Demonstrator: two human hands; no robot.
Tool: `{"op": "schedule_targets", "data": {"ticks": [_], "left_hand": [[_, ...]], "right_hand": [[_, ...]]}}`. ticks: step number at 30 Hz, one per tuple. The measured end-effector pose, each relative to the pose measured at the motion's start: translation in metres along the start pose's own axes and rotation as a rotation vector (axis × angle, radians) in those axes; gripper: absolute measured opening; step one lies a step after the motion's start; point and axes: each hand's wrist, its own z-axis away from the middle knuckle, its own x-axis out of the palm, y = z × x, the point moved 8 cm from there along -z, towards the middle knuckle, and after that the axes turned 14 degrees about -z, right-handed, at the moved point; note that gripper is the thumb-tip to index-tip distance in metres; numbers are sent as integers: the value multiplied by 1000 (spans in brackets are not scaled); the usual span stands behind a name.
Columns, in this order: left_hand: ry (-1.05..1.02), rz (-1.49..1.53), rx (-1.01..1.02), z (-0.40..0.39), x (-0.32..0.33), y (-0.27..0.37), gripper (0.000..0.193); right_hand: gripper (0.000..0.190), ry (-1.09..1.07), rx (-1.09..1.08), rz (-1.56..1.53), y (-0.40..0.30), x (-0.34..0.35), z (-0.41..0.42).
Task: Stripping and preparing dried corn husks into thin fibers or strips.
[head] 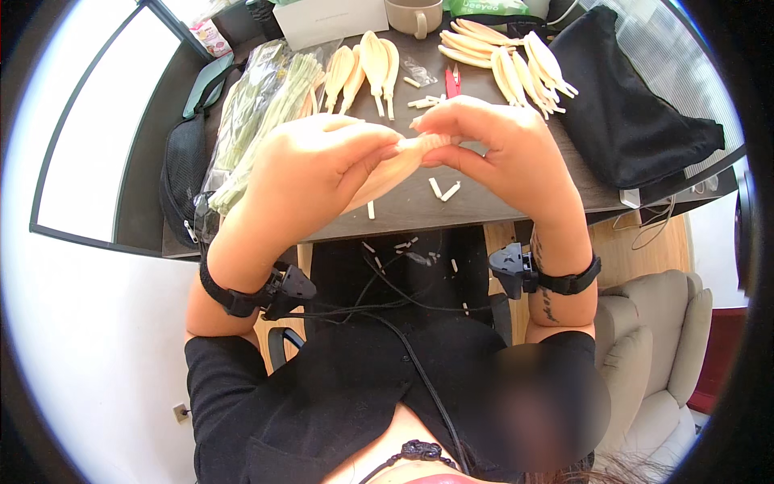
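Above the desk edge I hold a cream-coloured, petal-shaped piece (392, 172), with both hands raised. My left hand (317, 163) pinches its narrowing part between thumb and fingers and partly covers the wider body. The thumb and fingertips of my right hand (493, 145) are at the ribbed, narrow end. Beyond my hands lie similar cream pieces with thin stems, one group (376, 63) at the middle left and another pile (508, 60) at the right. Short white stubs (428, 101) are scattered near red-handled thread snips (453, 81), whose lower part my right hand hides.
Plastic-wrapped green stems (260, 115) line the left of the desk (405, 209). A white box (329, 21) and a beige mug (415, 17) stand behind. Black cloth (629, 109) covers the right side. Cables (387, 320) run between my wrist straps. Stubs (455, 265) lie on my lap.
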Motion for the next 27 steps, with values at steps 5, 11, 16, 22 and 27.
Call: {"op": "schedule_targets", "data": {"ticks": [5, 11, 16, 22, 27], "left_hand": [[-171, 138, -316, -3, 10, -10, 12], [-22, 68, -104, -9, 6, -1, 8], [-9, 67, -160, -9, 2, 2, 8], [67, 13, -110, -8, -5, 8, 5], [84, 8, -82, -9, -3, 11, 6]], "right_hand": [[23, -13, 28, 122, 0, -5, 3], [25, 1, -101, 234, -8, 2, 0], [24, 43, -153, 246, -13, -1, 0], [23, 66, -182, 248, -17, -2, 0], [22, 76, -178, 215, -17, -4, 1]]}}
